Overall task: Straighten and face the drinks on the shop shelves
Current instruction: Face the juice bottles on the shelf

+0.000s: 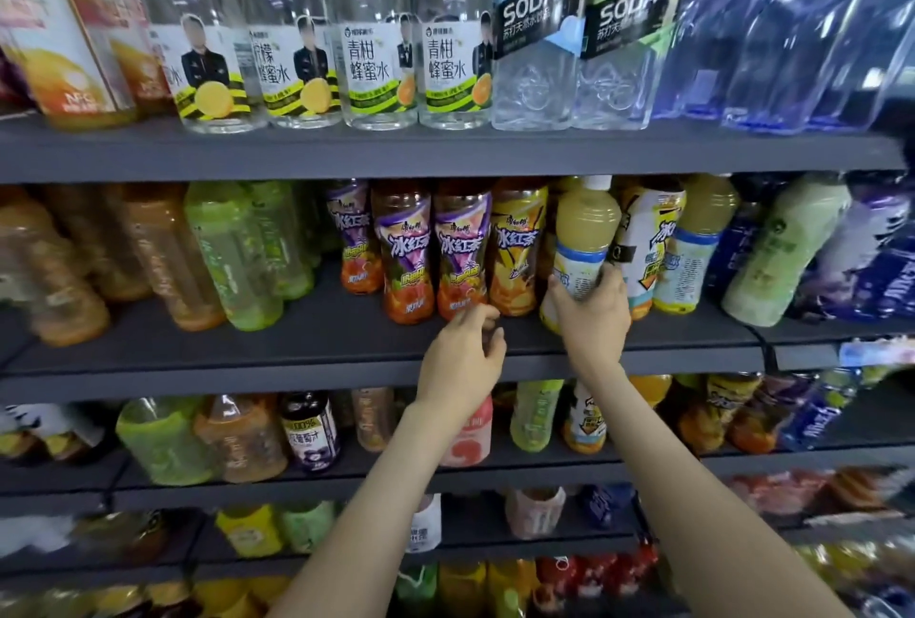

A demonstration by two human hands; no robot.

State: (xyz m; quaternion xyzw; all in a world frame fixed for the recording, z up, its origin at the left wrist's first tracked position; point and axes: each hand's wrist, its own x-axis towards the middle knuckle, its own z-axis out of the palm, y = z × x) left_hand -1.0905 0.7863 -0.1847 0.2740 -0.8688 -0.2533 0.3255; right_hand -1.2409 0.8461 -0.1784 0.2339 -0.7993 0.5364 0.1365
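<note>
Closest in, two bare forearms reaching up from bottom centre to middle shelf point(297, 340). Left hand point(463, 355) at shelf front edge, fingers loosely curled, holding nothing, just short of iced tea bottles point(408, 251) labelled 冰红茶. Right hand point(591, 320) gripping lower body of juice bottle point(586, 226): pale yellow liquid, white cap, centre-right of frame. Bare shelf strip ahead of bottles, wider toward left. Top shelf: clear SODA bottles point(537, 28), clear honey-water bottles point(376, 73) reading 青柑蜂蜜水.
</note>
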